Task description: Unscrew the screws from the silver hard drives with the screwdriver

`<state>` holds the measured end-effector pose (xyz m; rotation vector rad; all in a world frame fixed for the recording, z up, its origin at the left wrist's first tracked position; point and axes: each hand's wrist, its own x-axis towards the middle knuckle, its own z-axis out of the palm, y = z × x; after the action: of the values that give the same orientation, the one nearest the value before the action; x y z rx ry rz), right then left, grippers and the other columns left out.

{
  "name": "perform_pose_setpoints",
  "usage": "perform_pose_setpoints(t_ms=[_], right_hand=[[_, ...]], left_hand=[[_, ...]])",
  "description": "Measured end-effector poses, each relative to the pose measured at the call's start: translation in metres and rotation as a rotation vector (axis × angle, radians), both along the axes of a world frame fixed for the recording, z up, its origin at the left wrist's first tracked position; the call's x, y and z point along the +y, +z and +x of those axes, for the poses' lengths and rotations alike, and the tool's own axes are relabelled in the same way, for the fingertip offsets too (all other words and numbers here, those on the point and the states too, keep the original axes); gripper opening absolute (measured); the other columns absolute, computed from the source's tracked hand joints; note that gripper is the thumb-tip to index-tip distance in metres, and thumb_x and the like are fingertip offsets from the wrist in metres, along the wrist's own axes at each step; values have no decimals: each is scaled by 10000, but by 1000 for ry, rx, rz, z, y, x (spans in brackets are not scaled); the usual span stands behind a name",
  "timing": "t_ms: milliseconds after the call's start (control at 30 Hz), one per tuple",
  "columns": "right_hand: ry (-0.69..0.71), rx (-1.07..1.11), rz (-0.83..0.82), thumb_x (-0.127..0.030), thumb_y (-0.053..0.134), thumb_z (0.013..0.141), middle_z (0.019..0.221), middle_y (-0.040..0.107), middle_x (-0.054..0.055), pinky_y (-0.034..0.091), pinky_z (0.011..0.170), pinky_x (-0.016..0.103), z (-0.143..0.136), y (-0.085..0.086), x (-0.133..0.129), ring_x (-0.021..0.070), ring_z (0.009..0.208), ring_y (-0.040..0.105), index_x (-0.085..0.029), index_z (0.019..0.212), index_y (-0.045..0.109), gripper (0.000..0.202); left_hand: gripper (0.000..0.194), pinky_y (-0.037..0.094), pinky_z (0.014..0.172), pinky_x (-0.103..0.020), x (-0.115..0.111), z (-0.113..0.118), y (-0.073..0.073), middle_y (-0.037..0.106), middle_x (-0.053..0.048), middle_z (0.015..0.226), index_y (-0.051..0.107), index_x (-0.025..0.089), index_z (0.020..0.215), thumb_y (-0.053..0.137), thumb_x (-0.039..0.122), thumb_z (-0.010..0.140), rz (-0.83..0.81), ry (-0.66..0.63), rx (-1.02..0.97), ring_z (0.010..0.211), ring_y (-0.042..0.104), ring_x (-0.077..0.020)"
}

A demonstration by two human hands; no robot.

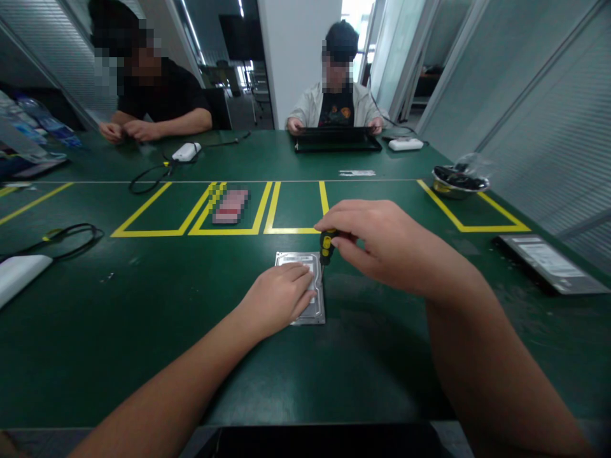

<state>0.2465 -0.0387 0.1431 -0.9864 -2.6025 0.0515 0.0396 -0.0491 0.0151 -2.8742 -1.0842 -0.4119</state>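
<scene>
A silver hard drive (314,312) lies flat on the green table in front of me, its label partly covered. My left hand (281,292) rests palm down across the drive, with its fingers stretched over the top face. Between the thumb and fingers of my right hand (377,245) is a short black and yellow screwdriver (326,247). It stands nearly upright, shaft down, at the drive's right edge. Whether the tip touches a screw is too small to tell.
Yellow tape outlines mark the table, one around a pinkish blurred item (231,207). To the right are a larger silver drive-like unit (548,264) and a bowl (461,181) of dark items. Cables (76,245) and a white box (21,273) lie left. Two people sit across the table.
</scene>
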Motion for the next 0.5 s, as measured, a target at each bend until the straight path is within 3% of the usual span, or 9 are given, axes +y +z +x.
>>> perform_pose_setpoints(t_ms=[267, 500], right_hand=[[-102, -18, 16, -234, 579, 907, 867, 605, 57, 340, 702, 274, -4, -1, -1, 168, 787, 521, -135, 916, 648, 121], [-87, 33, 26, -206, 595, 879, 886, 597, 43, 324, 704, 267, -3, -4, 0, 156, 778, 505, -146, 946, 611, 91]], left_hand=[[333, 506, 1007, -460, 0, 1, 2, 681, -134, 1200, 634, 116, 1185, 468, 310, 971, -17, 3, -6, 1156, 618, -284], [281, 507, 987, -462, 0, 0, 1, 667, -117, 1215, 671, 158, 1132, 554, 314, 930, -90, 52, -114, 1125, 619, -282]])
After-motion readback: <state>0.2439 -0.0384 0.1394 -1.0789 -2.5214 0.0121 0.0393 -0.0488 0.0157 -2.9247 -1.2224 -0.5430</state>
